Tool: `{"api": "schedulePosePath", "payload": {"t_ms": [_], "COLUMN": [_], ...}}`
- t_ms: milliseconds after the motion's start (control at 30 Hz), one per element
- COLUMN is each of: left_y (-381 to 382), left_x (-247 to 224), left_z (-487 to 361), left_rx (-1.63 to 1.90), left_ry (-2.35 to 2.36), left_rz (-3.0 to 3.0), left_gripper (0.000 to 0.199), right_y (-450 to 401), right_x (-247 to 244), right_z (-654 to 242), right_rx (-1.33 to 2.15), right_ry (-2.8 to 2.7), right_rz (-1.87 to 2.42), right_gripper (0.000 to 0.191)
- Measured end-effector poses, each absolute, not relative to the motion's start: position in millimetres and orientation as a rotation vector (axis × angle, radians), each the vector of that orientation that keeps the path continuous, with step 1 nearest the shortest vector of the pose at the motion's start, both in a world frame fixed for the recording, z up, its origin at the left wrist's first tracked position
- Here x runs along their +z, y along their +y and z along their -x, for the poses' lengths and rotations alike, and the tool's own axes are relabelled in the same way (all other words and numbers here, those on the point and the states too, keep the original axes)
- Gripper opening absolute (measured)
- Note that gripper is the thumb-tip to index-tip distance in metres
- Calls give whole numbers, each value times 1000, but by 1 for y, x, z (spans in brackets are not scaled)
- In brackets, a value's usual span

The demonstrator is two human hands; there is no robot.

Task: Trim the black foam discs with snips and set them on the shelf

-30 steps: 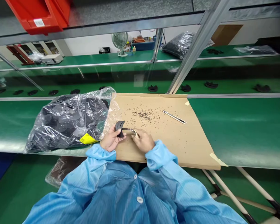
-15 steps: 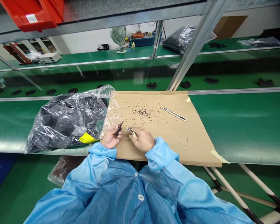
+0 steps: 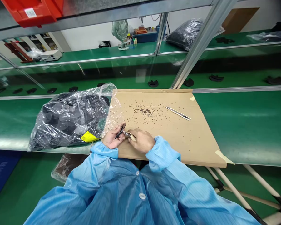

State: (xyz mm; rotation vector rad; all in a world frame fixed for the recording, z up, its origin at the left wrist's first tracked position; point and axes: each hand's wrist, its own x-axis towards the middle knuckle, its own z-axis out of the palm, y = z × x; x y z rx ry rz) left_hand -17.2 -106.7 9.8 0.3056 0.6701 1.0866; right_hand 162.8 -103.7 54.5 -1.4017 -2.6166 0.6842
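Head view, only one. Left hand [image 3: 112, 137] is pinching a thin, dark, curved piece [image 3: 120, 131] between thumb and fingers, over the near-left part of the tan cardboard sheet [image 3: 196, 147]. Right hand [image 3: 142, 140] is curling its fingers around a silver metal plier-like tool with cream handles [image 3: 127, 134]; the tip is sitting right at the piece, contact too small to tell. For clean work, left should be bracing the piece close to the tip, and right should be squeezing squarely along the edge, keeping left fingertips clear, probably.

Containers: a clear plastic bag with a yellow label [image 3: 109, 88] is lying left of the hands, holding many dark flat pieces. A second shiny plastic bag [image 3: 186, 34] is resting on the back bench, dark inside. A red plastic bin [image 3: 37, 12] is sitting upper left, contents hidden. Tiny black specks [image 3: 146, 111] are littering the cardboard.
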Motion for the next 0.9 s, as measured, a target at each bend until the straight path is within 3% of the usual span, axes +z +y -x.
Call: {"api": "schedulePosePath", "payload": {"t_ms": [700,800,900], "left_y": [-112,-112,-112], "left_x": [11,11,12], "left_z": [9,9,10], "left_rx": [1057,1059,1075], "left_ry": [767,762,719], "left_rz": [-336,-313,-280], "left_gripper": [29,28,27], "right_y": [-101,-101,-100], "right_x": [55,52,43], "right_z": [-169,-170,-170], "right_rx": [738,850,1172], "right_ry": [-2675,-2596,-2348], "right_rz": [1446,1440,1383], "right_gripper": [19,16,11]}}
